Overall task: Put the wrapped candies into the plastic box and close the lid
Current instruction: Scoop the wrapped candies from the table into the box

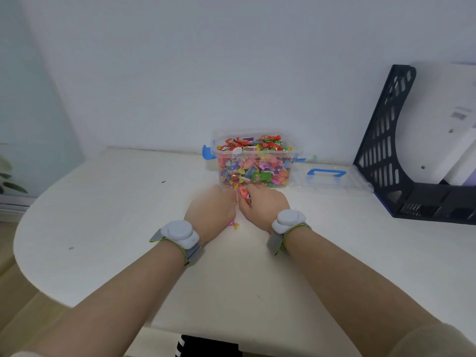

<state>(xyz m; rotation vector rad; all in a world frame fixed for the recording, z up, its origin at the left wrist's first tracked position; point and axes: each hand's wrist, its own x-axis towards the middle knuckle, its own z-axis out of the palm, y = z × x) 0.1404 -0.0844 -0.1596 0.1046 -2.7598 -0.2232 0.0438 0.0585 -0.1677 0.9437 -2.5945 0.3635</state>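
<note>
Both hands cupped together: left hand [210, 211], right hand [262, 206], fingertips hidden, closed around wrapped candies [243, 197]; open plastic box [253, 163] at 12 o'clock, lid [332, 180] at 2.

A single head-worn wide-angle camera looks forward and down from above the near edge of a white rounded table [103, 228], facing the pale wall at 12 o'clock. Both forearms enter from 6 o'clock and reach toward the centre, so the view sits close over them. A clear plastic box with blue latches [253, 161] stands just past centre toward 12 o'clock; a dark slotted plastic file rack [386, 150] bends at 3 o'clock, showing lens distortion.
</note>
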